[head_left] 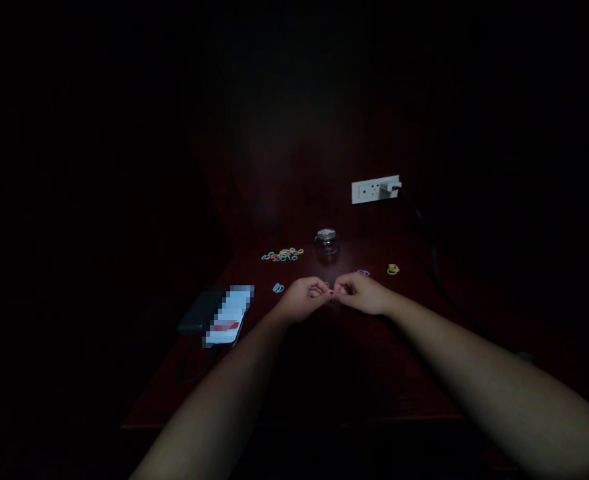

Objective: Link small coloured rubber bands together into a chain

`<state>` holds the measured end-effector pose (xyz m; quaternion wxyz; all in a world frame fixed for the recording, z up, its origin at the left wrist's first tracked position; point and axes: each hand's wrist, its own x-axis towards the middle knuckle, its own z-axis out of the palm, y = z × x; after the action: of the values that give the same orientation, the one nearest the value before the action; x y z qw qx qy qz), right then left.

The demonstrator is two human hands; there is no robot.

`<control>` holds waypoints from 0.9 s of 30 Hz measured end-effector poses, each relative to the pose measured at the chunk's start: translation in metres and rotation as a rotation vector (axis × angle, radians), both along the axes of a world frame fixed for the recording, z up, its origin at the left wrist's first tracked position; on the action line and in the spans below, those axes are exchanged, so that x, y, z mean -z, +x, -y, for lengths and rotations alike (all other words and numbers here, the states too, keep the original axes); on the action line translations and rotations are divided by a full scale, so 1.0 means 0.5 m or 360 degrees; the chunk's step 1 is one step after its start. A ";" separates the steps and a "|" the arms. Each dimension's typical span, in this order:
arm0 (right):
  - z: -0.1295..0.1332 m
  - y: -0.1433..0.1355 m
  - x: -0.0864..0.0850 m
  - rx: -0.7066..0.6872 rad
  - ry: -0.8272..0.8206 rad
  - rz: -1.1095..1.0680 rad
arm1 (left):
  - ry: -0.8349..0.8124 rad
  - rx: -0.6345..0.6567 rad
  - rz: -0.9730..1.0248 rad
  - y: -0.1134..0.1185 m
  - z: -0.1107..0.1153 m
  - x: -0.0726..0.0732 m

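My left hand (304, 299) and my right hand (363, 293) meet over the middle of a dark red table, fingertips almost touching. Between them is a small pink elastic band (331, 292), pinched by the left fingers. The right thumb and forefinger are also closed at its edge; their exact grip is too dark to make out. Close behind the right hand lies a purple band (363, 273), partly hidden by it. Blue bands (278, 288) lie to the left of my left hand, and yellow bands (393, 269) form a group farther right.
A pile of mixed-colour bands (284, 255) lies at the back left, beside a clear lidded jar (327, 241). At left are a lit phone (230, 315) and a dark flat object (200, 312) with a cable. A black cord (435, 257) runs from the wall socket (374, 189) down the right side.
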<state>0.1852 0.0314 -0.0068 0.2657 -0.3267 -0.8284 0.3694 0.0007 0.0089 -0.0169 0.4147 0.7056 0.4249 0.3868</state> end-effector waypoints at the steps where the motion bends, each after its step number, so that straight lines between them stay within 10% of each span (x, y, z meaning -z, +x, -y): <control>1: 0.001 0.000 -0.001 -0.0023 -0.0041 -0.0010 | 0.0005 0.0014 0.0001 -0.001 -0.001 0.000; 27: -0.006 0.005 0.007 0.0017 0.0106 0.0090 | -0.0144 0.0155 0.0151 0.004 -0.004 0.011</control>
<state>0.1876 0.0342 -0.0102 0.2547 -0.3324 -0.8456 0.3309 0.0028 0.0111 -0.0224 0.4843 0.6868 0.3870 0.3796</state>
